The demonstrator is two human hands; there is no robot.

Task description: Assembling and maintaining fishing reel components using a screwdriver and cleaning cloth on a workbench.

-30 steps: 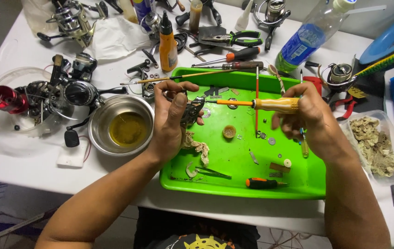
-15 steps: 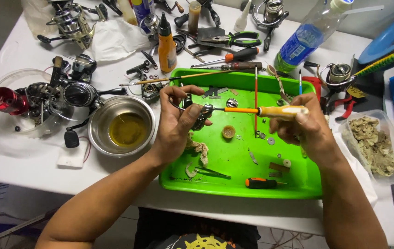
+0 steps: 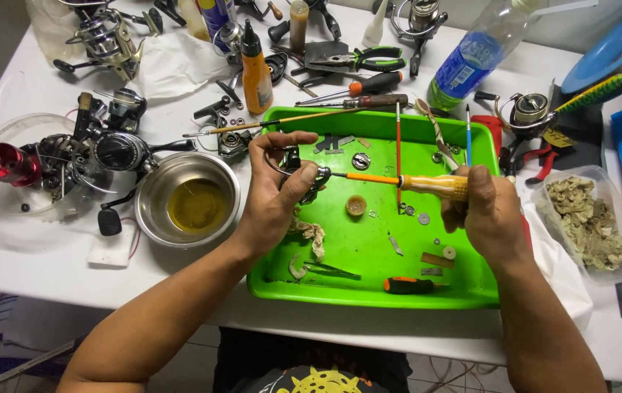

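Observation:
My left hand point(image 3: 276, 195) grips a small dark metal reel part point(image 3: 302, 169) over the left side of a green plastic tray point(image 3: 369, 291). In my right hand point(image 3: 487, 211) is a screwdriver with an orange-yellow handle point(image 3: 434, 185), held level, its tip against the reel part. Small washers, screws, a brown cap point(image 3: 356, 205), tweezers point(image 3: 329, 271) and a short orange-handled tool point(image 3: 407, 285) lie loose in the tray. Thin brushes point(image 3: 398, 145) lean across the tray's far rim.
Left of the tray stands a steel bowl point(image 3: 188, 198) with yellowish liquid, then a clear dish of reel bodies point(image 3: 49, 169). Pliers point(image 3: 354, 58), screwdrivers, an orange bottle point(image 3: 256, 69) and a water bottle point(image 3: 471, 62) crowd the back. A clear tub of wadded scraps point(image 3: 589, 222) sits right.
The screwdriver has stayed on the reel part while my right hand shifted slightly on its handle. Both hands have stayed over the tray, and the view has shifted a little.

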